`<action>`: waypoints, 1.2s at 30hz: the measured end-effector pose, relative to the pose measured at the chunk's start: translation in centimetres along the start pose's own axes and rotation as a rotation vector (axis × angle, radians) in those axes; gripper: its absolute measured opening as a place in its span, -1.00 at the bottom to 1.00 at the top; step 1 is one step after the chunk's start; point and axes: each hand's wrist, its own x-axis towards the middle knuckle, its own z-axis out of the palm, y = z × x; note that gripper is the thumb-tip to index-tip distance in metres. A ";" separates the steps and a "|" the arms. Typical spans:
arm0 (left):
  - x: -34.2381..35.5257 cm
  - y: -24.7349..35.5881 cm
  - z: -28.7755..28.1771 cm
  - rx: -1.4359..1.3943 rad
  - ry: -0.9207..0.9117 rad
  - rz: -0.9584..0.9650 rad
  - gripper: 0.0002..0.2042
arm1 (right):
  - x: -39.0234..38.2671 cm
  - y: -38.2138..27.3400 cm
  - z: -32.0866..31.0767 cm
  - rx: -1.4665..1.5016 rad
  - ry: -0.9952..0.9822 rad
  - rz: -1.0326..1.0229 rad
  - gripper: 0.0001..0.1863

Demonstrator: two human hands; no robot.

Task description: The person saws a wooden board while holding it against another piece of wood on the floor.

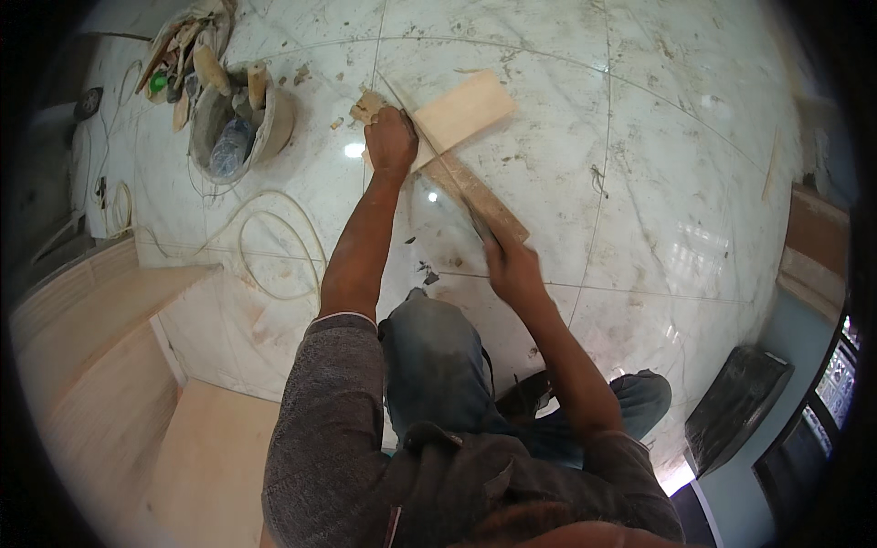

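A pale wooden board (468, 108) lies at a slant over the tiled floor in front of me. My left hand (392, 143) is closed on its left part, with the fingers curled and partly hidden. A thin handsaw blade (391, 89) crosses the board just right of that hand, its tip reaching past the far edge. My right hand (514, 267) is wrapped round the near end of the saw; the handle is mostly covered by the hand. A brown flat strip, apparently wood (487, 199), runs alongside the blade from the board toward my right hand.
A tool-filled bucket (281, 128) stands at the far left near a sack of tools (187, 55). A pale hose (315, 247) coils left of my left forearm. Wooden panels (215, 438) stand at lower left; a dark slab-like object (738, 406) is at right. Scraps litter the tiles.
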 end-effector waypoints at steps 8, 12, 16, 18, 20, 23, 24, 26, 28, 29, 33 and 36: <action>0.5 -1.0 -0.2 0.067 0.017 -0.036 -0.80 | -10.4 3.5 -1.8 0.138 0.139 -0.151 -0.60; 0.4 -0.7 -0.5 0.045 0.001 -0.012 -0.78 | -3.8 1.6 -0.1 0.136 0.074 -0.029 -0.65; 0.0 -0.8 0.2 0.045 0.018 0.009 -0.78 | -0.4 -0.1 1.0 0.090 0.088 -0.050 -0.64; 0.7 -1.7 0.4 0.020 0.000 -0.027 -0.80 | -3.7 0.7 0.8 0.108 0.098 -0.082 -0.61; 0.2 -1.9 0.4 0.006 0.025 -0.036 -0.80 | -10.9 4.0 -0.5 0.111 0.117 -0.120 -0.59; 0.2 -1.4 -0.1 0.028 0.062 0.033 -0.79 | -10.6 4.4 -0.2 0.135 0.183 -0.163 -0.59; 0.7 -1.1 -0.5 0.050 0.039 0.033 -0.78 | -8.4 3.8 0.0 0.150 0.211 -0.201 -0.60; 0.5 0.1 -0.1 0.044 -0.001 0.032 -0.77 | -0.6 1.1 1.0 0.152 0.101 -0.075 -0.60; 0.4 -0.8 0.2 0.026 -0.009 0.000 -0.77 | 0.1 0.6 2.1 0.206 0.145 -0.105 -0.59; 0.6 -0.9 0.6 0.043 0.002 0.002 -0.77 | 0.3 0.7 2.3 0.232 0.167 -0.119 -0.59; 0.6 -1.2 0.3 0.062 0.014 -0.024 -0.78 | -10.0 3.3 0.5 0.139 0.117 -0.073 -0.56; 1.1 -1.1 -0.6 0.063 0.027 0.002 -0.79 | -11.6 5.0 0.5 0.199 0.137 -0.063 -0.57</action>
